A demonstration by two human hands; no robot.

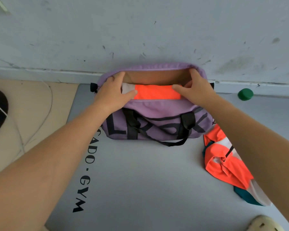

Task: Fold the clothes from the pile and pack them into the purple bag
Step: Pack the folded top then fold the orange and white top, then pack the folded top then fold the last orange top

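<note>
Both hands are at the mouth of the purple bag (157, 120), which lies on the grey mat (140, 180) against the wall. The left hand (113, 93) has its grip on the near-left lip of the opening, thumb lying across the white end of the folded orange garment (157, 94); the right hand (194, 90) has its thumb on the garment's other end, with its fingers reaching up toward the far rim (whether they actually pinch the rim, I cannot tell). So the garment sits directly between the two grips, its long axis running hand to hand, in line with the bag's opening, and it looks partly down inside. My read: the next move is a straight push downward, away from both grips, neither hand better placed. The remaining pile (227, 165), orange with teal and white, lies below the right grip, under the right forearm, so that hand is nearer for the next pick.
</note>
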